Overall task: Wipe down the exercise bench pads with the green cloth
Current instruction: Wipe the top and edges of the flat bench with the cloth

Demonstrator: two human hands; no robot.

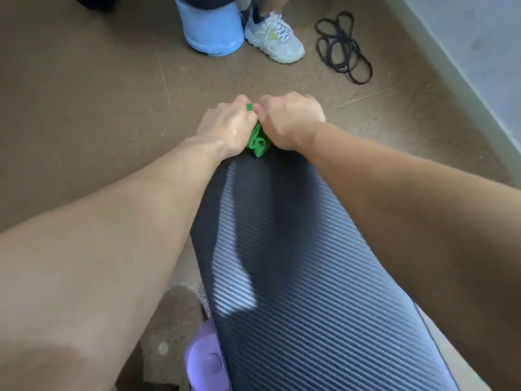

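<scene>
Both forearms are stretching out over the black bench pad (296, 263), its woven surface catching a patch of light, and the two hands are meeting at its far end. Left hand (228, 125) and right hand (290, 119) are both curling tight around the green cloth (258, 142), knuckles up, fingers (239, 104) closed on it. One small tip of green is poking up between the thumbs, and the rest is bunching out below the palms, resting against the pad's far edge. Off on the brown floor (84, 94), a white sneaker (275, 38) is standing beside a blue tub (211, 32), with a black cord (342, 46) coiling nearby.
</scene>
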